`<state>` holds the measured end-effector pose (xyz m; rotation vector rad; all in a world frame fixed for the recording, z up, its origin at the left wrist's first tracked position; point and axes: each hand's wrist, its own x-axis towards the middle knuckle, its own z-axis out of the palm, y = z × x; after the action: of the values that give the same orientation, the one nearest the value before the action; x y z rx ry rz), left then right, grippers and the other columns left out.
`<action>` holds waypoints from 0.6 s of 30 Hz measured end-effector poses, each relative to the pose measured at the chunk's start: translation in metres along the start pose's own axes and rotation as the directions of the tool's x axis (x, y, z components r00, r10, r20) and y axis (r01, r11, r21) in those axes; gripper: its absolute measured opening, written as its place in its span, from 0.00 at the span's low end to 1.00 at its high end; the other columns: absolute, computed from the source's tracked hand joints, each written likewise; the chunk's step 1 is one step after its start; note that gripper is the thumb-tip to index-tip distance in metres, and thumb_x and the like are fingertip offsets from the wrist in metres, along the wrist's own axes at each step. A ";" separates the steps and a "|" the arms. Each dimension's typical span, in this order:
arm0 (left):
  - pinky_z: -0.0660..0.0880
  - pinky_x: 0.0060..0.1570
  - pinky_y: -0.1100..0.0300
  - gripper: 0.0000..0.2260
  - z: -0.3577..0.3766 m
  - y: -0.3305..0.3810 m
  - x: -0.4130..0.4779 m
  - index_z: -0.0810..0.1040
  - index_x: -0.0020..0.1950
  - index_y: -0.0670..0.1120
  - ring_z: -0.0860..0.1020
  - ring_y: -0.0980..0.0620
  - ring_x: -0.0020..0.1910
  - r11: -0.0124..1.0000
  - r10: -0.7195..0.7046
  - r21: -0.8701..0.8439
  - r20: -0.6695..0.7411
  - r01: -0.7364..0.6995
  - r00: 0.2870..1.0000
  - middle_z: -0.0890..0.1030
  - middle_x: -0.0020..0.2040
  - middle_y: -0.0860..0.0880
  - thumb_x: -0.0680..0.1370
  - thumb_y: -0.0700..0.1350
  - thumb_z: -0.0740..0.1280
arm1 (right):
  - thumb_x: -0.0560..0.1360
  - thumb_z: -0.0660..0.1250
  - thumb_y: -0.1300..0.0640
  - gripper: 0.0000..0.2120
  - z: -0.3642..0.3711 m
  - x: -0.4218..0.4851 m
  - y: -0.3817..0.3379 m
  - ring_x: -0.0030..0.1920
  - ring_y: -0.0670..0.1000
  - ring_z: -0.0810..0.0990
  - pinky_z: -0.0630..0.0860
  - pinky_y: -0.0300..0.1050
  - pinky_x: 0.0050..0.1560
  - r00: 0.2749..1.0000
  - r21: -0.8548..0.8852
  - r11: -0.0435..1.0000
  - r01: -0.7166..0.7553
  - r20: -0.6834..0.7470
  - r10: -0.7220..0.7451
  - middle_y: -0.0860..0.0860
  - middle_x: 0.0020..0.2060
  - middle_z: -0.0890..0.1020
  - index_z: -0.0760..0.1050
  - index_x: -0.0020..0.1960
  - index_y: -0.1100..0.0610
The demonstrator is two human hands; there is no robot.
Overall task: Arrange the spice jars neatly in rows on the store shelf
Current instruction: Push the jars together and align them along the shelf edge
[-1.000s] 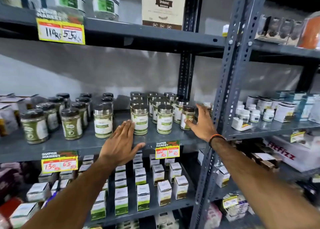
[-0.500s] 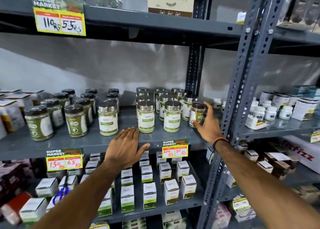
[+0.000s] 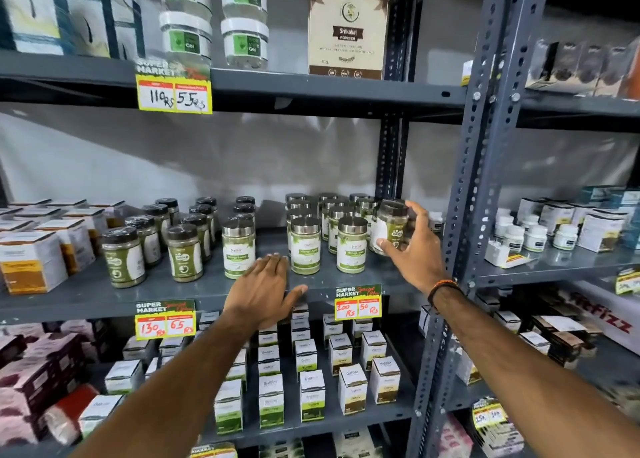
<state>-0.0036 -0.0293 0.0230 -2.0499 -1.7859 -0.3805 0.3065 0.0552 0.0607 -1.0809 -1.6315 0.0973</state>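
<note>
On the grey middle shelf point(image 3: 194, 293) stand two groups of spice jars. Black-lidded jars point(image 3: 183, 251) of green powder form rows on the left. Silver-lidded jars point(image 3: 304, 246) with white and green labels stand in rows at centre right. My right hand point(image 3: 414, 249) grips a black-lidded jar point(image 3: 389, 227), tilted and lifted at the right end of the silver-lidded rows. My left hand point(image 3: 265, 289) rests flat and open on the shelf's front edge, just in front of a lone silver-lidded jar point(image 3: 239, 248).
White and orange boxes point(image 3: 33, 261) fill the shelf's left end. A perforated steel upright point(image 3: 476, 194) stands right of my right hand. Small white boxes point(image 3: 311, 385) line the shelf below; gel tubs point(image 3: 185, 38) sit above. White bottles point(image 3: 533, 235) fill the neighbouring shelf.
My right hand has closed around the black-lidded jar at the right end and raised and tilted it. The left hand stays flat on the shelf edge. The camera has shifted slightly.
</note>
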 end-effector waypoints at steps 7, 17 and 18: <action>0.61 0.75 0.47 0.40 -0.072 -0.045 -0.022 0.56 0.82 0.41 0.60 0.42 0.80 0.998 -0.037 0.047 -0.135 0.044 0.990 0.62 0.81 0.41 0.81 0.69 0.45 | 0.65 0.79 0.41 0.44 0.035 -0.013 -0.089 0.51 0.41 0.81 0.82 0.47 0.54 0.991 0.118 0.986 0.118 0.052 -0.125 0.44 0.58 0.80 0.59 0.75 0.38; 0.54 0.77 0.49 0.43 -0.082 -0.173 -0.095 0.53 0.83 0.42 0.56 0.45 0.81 0.963 -0.231 0.112 -0.123 0.245 0.965 0.59 0.82 0.42 0.79 0.73 0.42 | 0.68 0.79 0.43 0.44 0.151 -0.059 -0.177 0.43 0.38 0.78 0.79 0.36 0.46 0.940 0.252 0.946 0.206 0.219 -0.263 0.43 0.57 0.78 0.59 0.76 0.42; 0.55 0.77 0.49 0.43 -0.079 -0.185 -0.102 0.54 0.83 0.42 0.57 0.45 0.81 0.958 -0.251 0.111 -0.118 0.264 0.961 0.59 0.82 0.43 0.79 0.73 0.42 | 0.68 0.80 0.43 0.44 0.162 -0.063 -0.181 0.44 0.37 0.78 0.78 0.35 0.47 0.937 0.264 0.944 0.198 0.232 -0.261 0.42 0.56 0.79 0.59 0.76 0.41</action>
<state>-0.1970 -0.1355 0.0683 -1.6858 -1.9660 -0.4268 0.0662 -0.0184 0.0568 -0.7087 -1.9216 0.2840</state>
